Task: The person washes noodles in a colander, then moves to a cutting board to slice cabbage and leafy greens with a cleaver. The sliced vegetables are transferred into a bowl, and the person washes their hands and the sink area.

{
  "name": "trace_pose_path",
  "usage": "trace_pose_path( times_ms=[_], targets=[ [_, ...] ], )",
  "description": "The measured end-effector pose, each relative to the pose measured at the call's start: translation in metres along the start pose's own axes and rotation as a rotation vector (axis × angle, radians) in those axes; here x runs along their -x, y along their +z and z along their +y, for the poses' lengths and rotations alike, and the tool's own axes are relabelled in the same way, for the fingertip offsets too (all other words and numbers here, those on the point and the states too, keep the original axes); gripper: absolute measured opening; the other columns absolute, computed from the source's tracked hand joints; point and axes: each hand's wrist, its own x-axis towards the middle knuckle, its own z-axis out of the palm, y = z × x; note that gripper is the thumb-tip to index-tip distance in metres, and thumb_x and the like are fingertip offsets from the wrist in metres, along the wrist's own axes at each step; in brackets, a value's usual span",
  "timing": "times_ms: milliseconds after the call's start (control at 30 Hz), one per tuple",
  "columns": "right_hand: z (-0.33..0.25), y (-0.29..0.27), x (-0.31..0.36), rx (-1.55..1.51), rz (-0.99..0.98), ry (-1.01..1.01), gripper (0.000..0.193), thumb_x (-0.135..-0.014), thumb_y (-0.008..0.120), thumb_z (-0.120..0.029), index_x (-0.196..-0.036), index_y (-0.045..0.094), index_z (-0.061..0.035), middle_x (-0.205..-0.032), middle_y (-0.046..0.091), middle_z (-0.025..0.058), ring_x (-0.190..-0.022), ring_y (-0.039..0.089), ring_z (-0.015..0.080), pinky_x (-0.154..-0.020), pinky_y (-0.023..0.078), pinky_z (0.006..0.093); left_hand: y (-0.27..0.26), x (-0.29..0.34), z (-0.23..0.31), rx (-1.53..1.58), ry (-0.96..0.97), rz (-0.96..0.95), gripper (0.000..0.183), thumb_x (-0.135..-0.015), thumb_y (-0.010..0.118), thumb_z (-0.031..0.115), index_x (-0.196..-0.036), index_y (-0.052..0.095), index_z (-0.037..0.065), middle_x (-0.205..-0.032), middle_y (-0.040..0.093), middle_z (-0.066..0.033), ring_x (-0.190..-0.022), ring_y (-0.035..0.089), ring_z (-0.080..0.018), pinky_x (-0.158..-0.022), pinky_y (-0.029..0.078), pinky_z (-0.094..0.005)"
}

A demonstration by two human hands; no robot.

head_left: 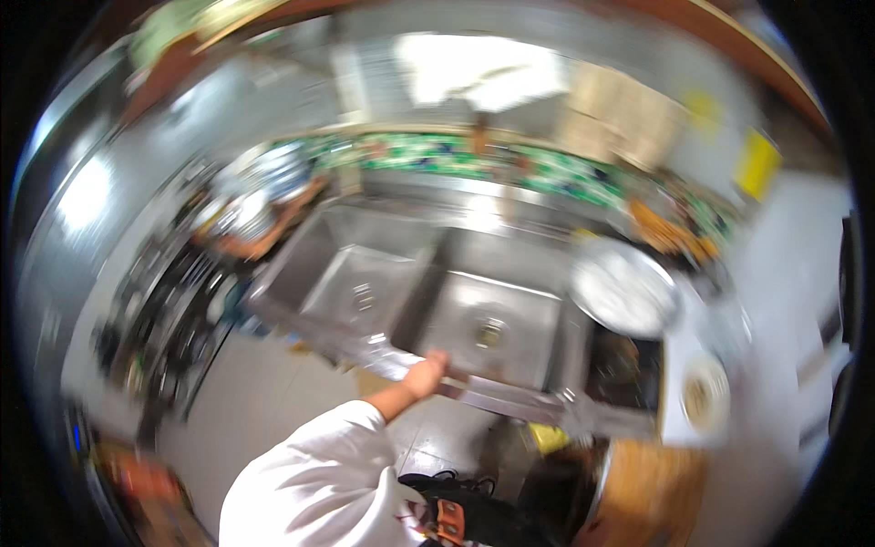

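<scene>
My left hand (427, 374), reaching in from a white sleeve (319, 469), is at the front rim of a double steel sink (510, 394). Its fingers look curled closed, but blur hides what they hold, if anything. Just left of it, a bright, shiny patch (387, 360) shows on the rim; I cannot tell whether it is a reflection or something lying there. Both basins, the left basin (351, 273) and the right basin (497, 310), show bare metal and a drain. My right hand is out of view.
Stacked dishes (264, 187) stand on a rack at the left, above shelves of utensils (173, 301). Right of the sink are a round metal tray (624, 287) with whitish contents and a pale bowl (704, 394). A wooden surface (652, 488) lies at lower right.
</scene>
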Motion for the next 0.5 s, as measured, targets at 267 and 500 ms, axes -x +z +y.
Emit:
trace_pose_path(
  times_ms=[267,500],
  targets=[
    [-0.103,0.093,-0.073,-1.006,-1.31,-0.062,0.027,-0.089,0.051,-0.034,-0.081,0.061,-0.0097,-0.068,0.063,0.0115,-0.058,0.059,0.0298,-0.052,0.044,0.0454,0.029,0.31,-0.089,0.075,-0.692,-0.195,0.012,-0.078,0.055,0.013,-0.084,0.062,0.005,-0.083,0.064,-0.0205,-0.08,0.062,-0.0396,-0.068,0.05,-0.0479],
    [-0.294,0.132,-0.035,-0.512,-0.706,-1.408,0.021,-0.084,0.056,-0.025,-0.083,0.061,-0.0046,-0.07,0.06,0.0177,-0.066,0.058,0.0364,-0.064,0.046,0.0422,0.082,0.524,-0.1,0.07,-1.355,0.038,0.024,-0.077,0.059,0.026,-0.092,0.068,0.008,-0.085,0.066,-0.0199,-0.081,0.063,-0.0374,-0.073,0.05,-0.0471]
  ],
)
